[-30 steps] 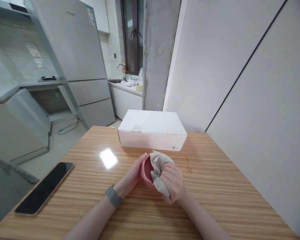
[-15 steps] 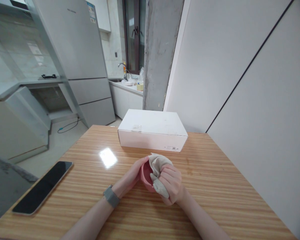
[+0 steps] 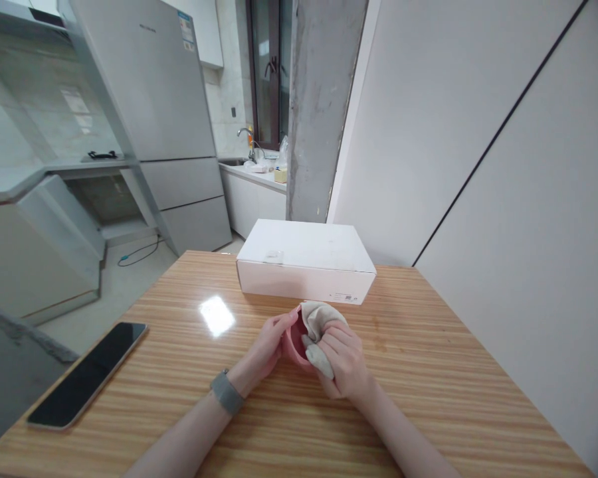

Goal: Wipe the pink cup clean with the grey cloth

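On the wooden table, at its left edge, a dark phone lies flat, screen up, well apart from the hands. Further right, the left hand, with a grey watch band on its wrist, cups the left side of a small pink bowl, its fingers curled around the wall and its thumb at the rim. The bowl sits near the middle of the table, tipped so that its opening faces the person. A beige cloth is stuffed into the bowl's mouth and spills over its right side. The right hand grips that cloth, fingers closed over the bunched fabric and pressing it against the bowl from the right. Just behind the bowl and both hands, a closed white box rests on the table, its long side facing the person, close to the cloth, though whether they touch cannot be told. To the right stands a plain white wall.
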Tool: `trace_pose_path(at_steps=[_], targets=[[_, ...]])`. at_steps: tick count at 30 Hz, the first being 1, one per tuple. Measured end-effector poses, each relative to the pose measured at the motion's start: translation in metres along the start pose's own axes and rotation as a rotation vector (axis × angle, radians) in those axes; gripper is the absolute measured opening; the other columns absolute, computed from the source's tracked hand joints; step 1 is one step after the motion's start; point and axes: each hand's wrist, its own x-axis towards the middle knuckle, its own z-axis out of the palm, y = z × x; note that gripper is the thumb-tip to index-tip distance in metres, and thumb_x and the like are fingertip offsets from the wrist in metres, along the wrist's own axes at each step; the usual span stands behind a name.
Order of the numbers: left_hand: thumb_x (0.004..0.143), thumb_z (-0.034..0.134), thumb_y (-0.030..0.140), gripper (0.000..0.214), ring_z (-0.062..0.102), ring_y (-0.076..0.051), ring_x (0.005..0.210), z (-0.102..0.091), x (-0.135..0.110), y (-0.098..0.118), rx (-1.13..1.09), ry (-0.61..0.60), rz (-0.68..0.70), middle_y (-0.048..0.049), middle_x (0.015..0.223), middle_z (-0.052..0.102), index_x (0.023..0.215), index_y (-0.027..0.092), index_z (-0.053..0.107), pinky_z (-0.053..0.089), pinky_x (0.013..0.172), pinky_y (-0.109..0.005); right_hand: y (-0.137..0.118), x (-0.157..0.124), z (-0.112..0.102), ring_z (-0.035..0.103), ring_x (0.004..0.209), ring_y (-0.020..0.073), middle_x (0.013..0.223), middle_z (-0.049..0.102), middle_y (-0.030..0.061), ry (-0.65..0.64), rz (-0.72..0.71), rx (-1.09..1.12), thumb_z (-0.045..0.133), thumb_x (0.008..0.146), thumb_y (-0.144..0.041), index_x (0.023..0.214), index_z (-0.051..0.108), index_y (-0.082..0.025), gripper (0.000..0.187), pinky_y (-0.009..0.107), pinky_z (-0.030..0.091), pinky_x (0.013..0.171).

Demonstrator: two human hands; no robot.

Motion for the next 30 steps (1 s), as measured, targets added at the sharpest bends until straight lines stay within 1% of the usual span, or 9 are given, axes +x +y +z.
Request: trace_pose_path(at_steps=[4, 7, 10, 13, 16, 18, 20, 25, 30], targets=[[0.072, 0.079, 0.039, 0.028, 0.052, -0.009, 0.056, 0.002, 0.001, -0.003, -0.132, 0.052, 0.025, 0.0005, 0.066, 0.066, 0.079, 0.014, 0.07, 0.04, 0.055, -0.022, -0.006, 0.002, 0.009, 0.047, 0.064, 0.0192, 0.063, 0.053, 0.0047, 0.015, 0.124, -0.102, 0.046, 0.084, -0.018, 0.071, 0.053, -0.02, 0.016, 0.039, 0.047, 0.07], [0.075, 0.076, 0.038, 0.024, 0.054, -0.009, 0.059, 0.004, -0.001, -0.003, -0.168, 0.001, 0.014, 0.0022, 0.068, 0.065, 0.084, 0.017, 0.07, 0.043, 0.06, -0.021, -0.009, 0.003, 0.015, 0.049, 0.066, 0.0198, 0.064, 0.056, 0.0057, 0.063, 0.144, -0.128, 0.045, 0.086, -0.017, 0.075, 0.055, -0.019, 0.016, 0.04, 0.049, 0.074], [0.081, 0.068, 0.044, 0.032, 0.06, -0.014, 0.071, 0.007, -0.002, -0.002, -0.196, -0.081, -0.051, -0.0025, 0.078, 0.07, 0.094, 0.015, 0.072, 0.048, 0.069, -0.026, -0.01, 0.001, 0.014, 0.045, 0.059, 0.0175, 0.058, 0.051, 0.0027, 0.125, 0.081, -0.105, 0.045, 0.085, -0.017, 0.069, 0.052, -0.021, 0.018, 0.037, 0.047, 0.066], [0.082, 0.066, 0.05, 0.041, 0.063, -0.02, 0.085, 0.007, -0.003, -0.001, -0.183, -0.112, -0.089, -0.0067, 0.088, 0.073, 0.098, 0.013, 0.072, 0.047, 0.081, -0.03, -0.012, -0.001, 0.008, 0.04, 0.052, 0.0161, 0.053, 0.045, 0.0004, 0.103, -0.055, -0.062, 0.043, 0.085, -0.022, 0.063, 0.048, -0.023, 0.023, 0.035, 0.043, 0.059], [0.081, 0.068, 0.05, 0.041, 0.062, -0.022, 0.089, 0.005, -0.008, 0.005, 0.001, -0.083, -0.073, -0.0076, 0.092, 0.073, 0.097, 0.012, 0.074, 0.045, 0.084, -0.031, -0.014, -0.002, -0.001, 0.037, 0.05, 0.0163, 0.05, 0.043, 0.0001, 0.048, -0.158, -0.019, 0.039, 0.087, -0.027, 0.06, 0.048, -0.023, 0.029, 0.035, 0.041, 0.055], [0.08, 0.069, 0.049, 0.04, 0.061, -0.022, 0.088, 0.002, -0.012, 0.01, 0.154, -0.078, -0.062, -0.0084, 0.094, 0.073, 0.097, 0.012, 0.074, 0.045, 0.081, -0.031, -0.014, -0.002, -0.005, 0.036, 0.05, 0.0167, 0.05, 0.043, 0.0005, 0.026, -0.167, 0.006, 0.036, 0.088, -0.028, 0.059, 0.049, -0.023, 0.032, 0.035, 0.041, 0.055], [0.08, 0.069, 0.048, 0.039, 0.061, -0.021, 0.085, 0.0, -0.015, 0.014, 0.216, -0.079, -0.041, -0.009, 0.093, 0.073, 0.095, 0.012, 0.074, 0.045, 0.077, -0.031, -0.011, -0.002, -0.006, 0.036, 0.05, 0.0172, 0.05, 0.042, 0.0007, 0.011, -0.164, 0.025, 0.036, 0.087, -0.026, 0.059, 0.049, -0.023, 0.03, 0.036, 0.042, 0.055], [0.074, 0.076, 0.045, 0.034, 0.054, -0.014, 0.064, -0.004, -0.01, 0.01, 0.106, -0.002, 0.025, -0.0041, 0.073, 0.067, 0.078, 0.012, 0.07, 0.042, 0.061, -0.026, -0.003, 0.001, -0.001, 0.04, 0.056, 0.0183, 0.054, 0.048, 0.002, -0.023, -0.085, 0.02, 0.043, 0.082, -0.022, 0.065, 0.051, -0.023, 0.019, 0.038, 0.047, 0.062], [0.072, 0.077, 0.045, 0.033, 0.047, -0.009, 0.053, -0.003, -0.006, 0.002, 0.008, 0.037, 0.03, 0.003, 0.061, 0.056, 0.073, 0.016, 0.062, 0.038, 0.05, -0.022, -0.006, 0.001, 0.007, 0.046, 0.06, 0.0178, 0.059, 0.054, 0.003, 0.057, 0.054, -0.034, 0.045, 0.085, -0.016, 0.07, 0.053, -0.021, 0.017, 0.038, 0.049, 0.068]])
